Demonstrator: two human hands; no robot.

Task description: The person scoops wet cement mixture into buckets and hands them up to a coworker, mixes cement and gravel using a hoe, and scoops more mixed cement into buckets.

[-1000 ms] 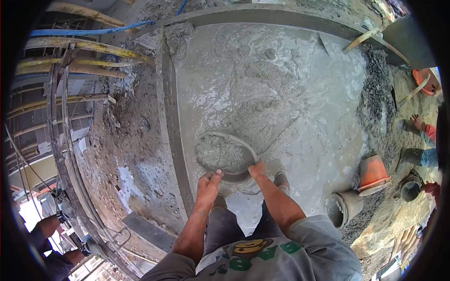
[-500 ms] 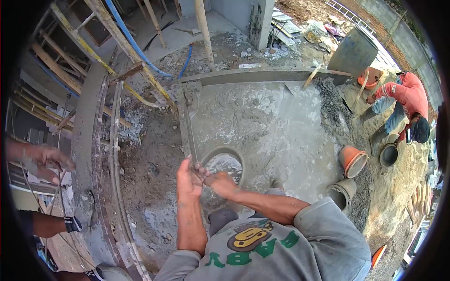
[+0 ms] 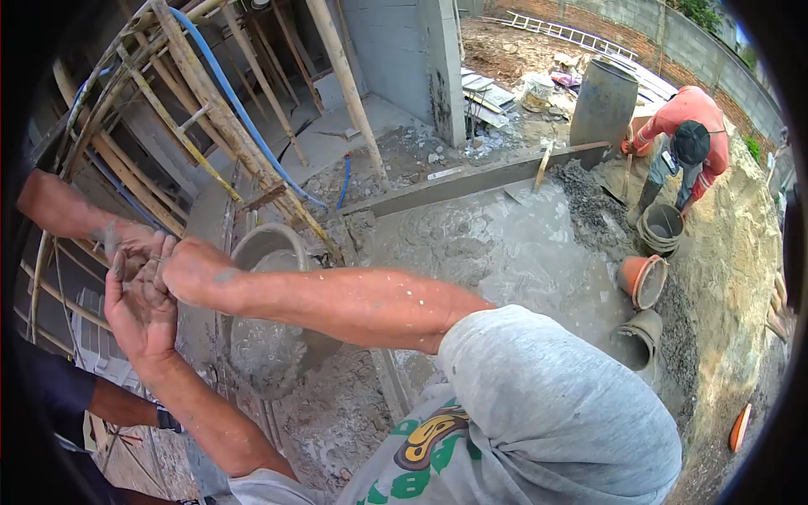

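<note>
My right hand is closed at the far left, its forearm reaching across my body. Just beside it, my left hand is turned palm up with curled fingers. Both grip the thin handle of a bucket, though fingers hide most of it. Wet grey mortar shows inside the bucket, which is partly covered by my right forearm. Another person's hand comes from the left and meets my fingers; whether it grips the handle I cannot tell.
Wet concrete lies inside a low form board. An orange bucket and a grey bucket lie at right. A co-worker in a red shirt bends near a black bucket. Wooden poles stand at upper left.
Both my hands and the bucket have moved left, away from the concrete, up to the other person's hand. My view has turned. The co-worker at right has shifted beside the black bucket.
</note>
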